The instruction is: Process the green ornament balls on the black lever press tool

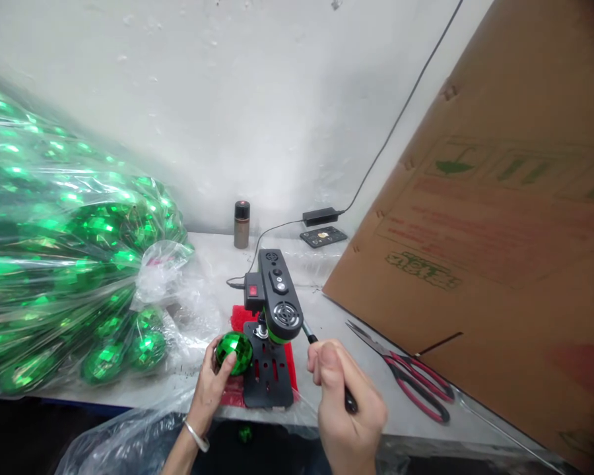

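Observation:
Near the front edge of the bench, my left hand grips a shiny green faceted ball, thumb across its front. Just right of the ball stands a small black bench drill press on a slotted black base plate. My right hand is wrapped round the black-gripped lever on the machine's right side. A red cloth or mat lies under the base. The ball is beside the plate, and whether it touches the machine is hard to tell.
A big clear bag of green balls fills the left. Scissors with red-and-black handles lie at right, before a leaning cardboard box. Behind are a bottle, a power adapter with cord, and a phone. A plastic bag hangs below.

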A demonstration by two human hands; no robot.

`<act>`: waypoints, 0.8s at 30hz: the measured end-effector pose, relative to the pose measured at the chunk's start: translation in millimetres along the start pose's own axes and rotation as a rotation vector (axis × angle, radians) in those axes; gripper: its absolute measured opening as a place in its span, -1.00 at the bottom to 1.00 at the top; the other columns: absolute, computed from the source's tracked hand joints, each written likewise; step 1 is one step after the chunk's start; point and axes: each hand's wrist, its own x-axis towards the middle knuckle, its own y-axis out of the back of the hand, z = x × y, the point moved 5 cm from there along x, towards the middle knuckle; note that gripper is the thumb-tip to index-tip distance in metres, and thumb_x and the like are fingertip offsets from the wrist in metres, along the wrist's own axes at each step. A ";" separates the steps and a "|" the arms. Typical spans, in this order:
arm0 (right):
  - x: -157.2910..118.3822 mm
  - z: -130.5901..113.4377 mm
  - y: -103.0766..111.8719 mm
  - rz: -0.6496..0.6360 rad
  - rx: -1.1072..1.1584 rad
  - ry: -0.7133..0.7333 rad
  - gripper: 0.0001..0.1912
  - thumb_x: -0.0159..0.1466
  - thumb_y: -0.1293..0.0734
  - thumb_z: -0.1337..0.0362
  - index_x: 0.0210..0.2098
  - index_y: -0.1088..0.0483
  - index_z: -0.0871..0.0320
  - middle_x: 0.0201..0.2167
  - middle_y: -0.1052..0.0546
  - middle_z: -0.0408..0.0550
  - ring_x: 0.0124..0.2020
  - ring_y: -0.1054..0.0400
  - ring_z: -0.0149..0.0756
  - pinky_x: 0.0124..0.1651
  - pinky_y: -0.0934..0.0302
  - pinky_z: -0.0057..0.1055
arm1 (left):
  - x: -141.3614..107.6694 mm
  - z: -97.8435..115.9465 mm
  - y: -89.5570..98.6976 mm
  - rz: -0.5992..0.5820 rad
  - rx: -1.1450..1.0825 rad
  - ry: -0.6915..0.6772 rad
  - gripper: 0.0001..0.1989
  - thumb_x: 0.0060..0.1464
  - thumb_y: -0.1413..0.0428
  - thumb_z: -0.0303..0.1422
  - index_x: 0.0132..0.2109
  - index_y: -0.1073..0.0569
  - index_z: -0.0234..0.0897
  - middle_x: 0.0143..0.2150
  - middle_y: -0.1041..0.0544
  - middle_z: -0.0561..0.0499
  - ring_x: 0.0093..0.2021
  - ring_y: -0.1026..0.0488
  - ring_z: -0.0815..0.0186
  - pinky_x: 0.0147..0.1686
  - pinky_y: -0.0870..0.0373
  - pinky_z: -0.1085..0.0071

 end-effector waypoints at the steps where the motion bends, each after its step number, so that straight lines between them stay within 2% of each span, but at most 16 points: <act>1: 0.5 -0.6 0.3 -0.001 0.000 0.004 -0.66 0.50 -0.18 0.47 -0.40 -0.22 0.08 -0.52 -0.28 -0.25 -0.50 -0.25 -0.50 -0.42 -0.17 -0.55 | -0.3 0.8 -5.0 -0.013 0.005 -0.002 -0.14 -0.04 -0.24 0.24 0.21 -0.39 -0.31 0.21 -0.59 -0.34 0.30 -0.50 -0.18 0.35 -0.37 -0.08; 8: -0.4 -0.2 1.1 -0.029 -0.003 0.033 -0.69 0.50 -0.18 0.47 -0.38 -0.23 0.07 -0.51 -0.27 -0.24 -0.50 -0.23 -0.50 -0.43 -0.15 -0.54 | -9.1 -1.2 -36.5 -0.082 0.174 -0.129 -0.17 -0.03 -0.34 -0.02 0.32 -0.37 -0.25 0.34 -0.52 -0.28 0.38 -0.42 -0.17 0.40 -0.30 -0.12; 12: -1.2 -0.3 2.1 -0.028 0.004 0.044 -0.70 0.49 -0.18 0.48 -0.37 -0.24 0.08 -0.49 -0.30 -0.23 -0.49 -0.26 -0.50 -0.41 -0.18 -0.56 | -9.8 -2.5 -44.4 -0.051 0.287 -0.251 -0.16 -0.05 -0.38 -0.11 0.35 -0.37 -0.22 0.35 -0.50 -0.28 0.42 -0.38 -0.19 0.41 -0.29 -0.17; 18: -3.3 -0.5 2.2 -0.021 -0.003 0.054 -0.70 0.49 -0.17 0.50 -0.36 -0.25 0.08 -0.48 -0.32 -0.23 -0.49 -0.29 -0.51 -0.42 -0.20 -0.58 | -13.0 -3.6 -57.7 -0.019 0.410 -0.439 -0.28 0.01 -0.34 -0.23 0.30 -0.38 -0.26 0.24 -0.56 -0.29 0.30 -0.50 -0.18 0.30 -0.42 -0.23; 20: -4.0 0.1 2.3 -0.021 -0.005 0.060 -0.71 0.49 -0.17 0.50 -0.35 -0.27 0.08 -0.48 -0.33 -0.22 -0.49 -0.29 -0.50 -0.42 -0.20 -0.57 | -15.4 -3.2 -59.3 -0.010 0.440 -0.478 -0.30 0.02 -0.34 -0.24 0.29 -0.37 -0.25 0.22 -0.57 -0.29 0.27 -0.51 -0.19 0.27 -0.45 -0.24; 24: -6.7 2.2 4.0 -0.019 -0.003 0.060 -0.71 0.48 -0.17 0.50 -0.34 -0.30 0.10 -0.48 -0.36 -0.19 -0.50 -0.30 -0.48 -0.45 -0.20 -0.54 | -20.2 -0.5 -58.9 -0.069 0.478 -0.487 -0.30 0.03 -0.34 -0.24 0.30 -0.37 -0.24 0.25 -0.55 -0.30 0.29 -0.50 -0.19 0.27 -0.46 -0.23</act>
